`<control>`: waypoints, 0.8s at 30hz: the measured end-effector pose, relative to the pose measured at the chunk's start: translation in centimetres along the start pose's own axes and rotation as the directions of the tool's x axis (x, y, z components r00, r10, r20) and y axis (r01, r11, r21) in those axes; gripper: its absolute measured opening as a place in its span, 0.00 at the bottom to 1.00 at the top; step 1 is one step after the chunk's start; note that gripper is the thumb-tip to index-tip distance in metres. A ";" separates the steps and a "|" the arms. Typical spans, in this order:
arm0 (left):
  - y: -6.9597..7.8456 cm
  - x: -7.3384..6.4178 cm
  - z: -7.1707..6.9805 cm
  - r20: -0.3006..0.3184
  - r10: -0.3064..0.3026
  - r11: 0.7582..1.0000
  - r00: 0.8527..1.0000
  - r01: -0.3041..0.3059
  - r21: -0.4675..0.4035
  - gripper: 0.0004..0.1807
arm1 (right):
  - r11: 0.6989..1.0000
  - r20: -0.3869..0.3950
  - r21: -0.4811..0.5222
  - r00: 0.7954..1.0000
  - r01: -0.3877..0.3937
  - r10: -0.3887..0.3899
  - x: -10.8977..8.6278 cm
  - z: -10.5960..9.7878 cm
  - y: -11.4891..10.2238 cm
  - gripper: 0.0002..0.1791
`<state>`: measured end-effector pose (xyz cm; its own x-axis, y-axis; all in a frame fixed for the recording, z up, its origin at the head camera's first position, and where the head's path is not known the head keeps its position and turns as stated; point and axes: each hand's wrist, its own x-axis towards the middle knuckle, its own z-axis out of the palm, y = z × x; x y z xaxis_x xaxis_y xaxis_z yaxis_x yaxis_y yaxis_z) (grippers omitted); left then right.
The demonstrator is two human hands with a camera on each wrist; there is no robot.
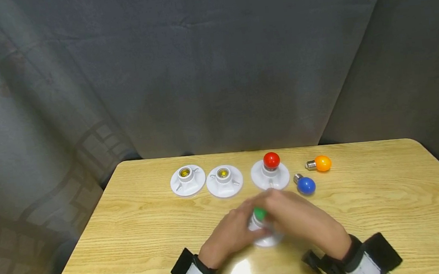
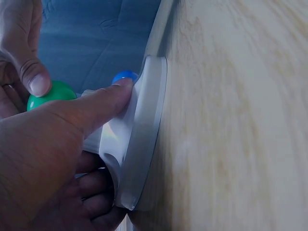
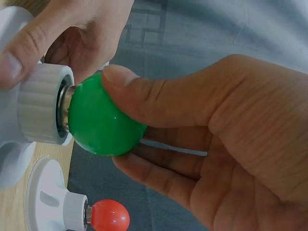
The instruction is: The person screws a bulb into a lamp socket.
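The left hand [image 2: 53, 154] holds a white lamp holder [image 2: 144, 134], with its thumb on the top face and its other fingers bent at the edge. The right hand [image 3: 231, 139] pinches a green light bulb [image 3: 103, 118] between the thumb and the fingers. The green light bulb sits at the mouth of that holder, and a bit of its shiny metal end shows outside. Both hands are close together over the wooden table [image 1: 114, 233], and they look blurry from above. Just behind them, a red light bulb [image 1: 271, 160] stands up in another white holder [image 1: 259, 178]. To the right of it lie a blue light bulb [image 1: 306, 185] and an orange light bulb [image 1: 323, 163], both on their sides. To the left, two more round white holders [image 1: 225, 188] sit side by side, showing yellow insides. A dark gray cloth [image 1: 213, 68] hangs behind the table.
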<state>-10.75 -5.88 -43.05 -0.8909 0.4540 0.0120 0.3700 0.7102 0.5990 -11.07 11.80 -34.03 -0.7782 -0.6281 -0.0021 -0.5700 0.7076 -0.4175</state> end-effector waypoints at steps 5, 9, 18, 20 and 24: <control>0.0 0.0 0.0 0.008 -0.006 1.000 1.000 0.006 -0.007 0.45 | 1.000 -0.014 -0.001 1.000 0.008 -0.008 0.1 0.0 0.0 0.22; -0.1 0.0 0.0 0.011 0.001 1.000 1.000 -0.001 -0.003 0.45 | 1.000 -0.031 -0.004 0.999 0.023 -0.023 0.1 0.0 0.0 0.18; -0.1 0.1 0.1 0.014 0.019 1.000 1.000 -0.019 -0.013 0.44 | 0.999 -0.083 -0.016 0.996 -0.036 0.034 0.7 0.6 0.0 0.11; -0.2 0.2 0.1 0.010 0.036 0.999 0.999 -0.036 -0.013 0.43 | 0.997 -0.100 -0.017 0.993 -0.072 0.070 0.8 0.9 0.0 0.13; -0.2 0.2 0.1 0.004 0.066 0.998 0.998 -0.066 -0.007 0.40 | 0.991 -0.117 -0.012 0.984 -0.136 0.134 1.0 1.2 0.0 0.12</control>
<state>-10.98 -5.85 -43.24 -0.8636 0.5018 0.0482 0.4260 0.6752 0.6023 -11.57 10.77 -35.15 -0.8729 -0.4855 0.0480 -0.4618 0.7905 -0.4023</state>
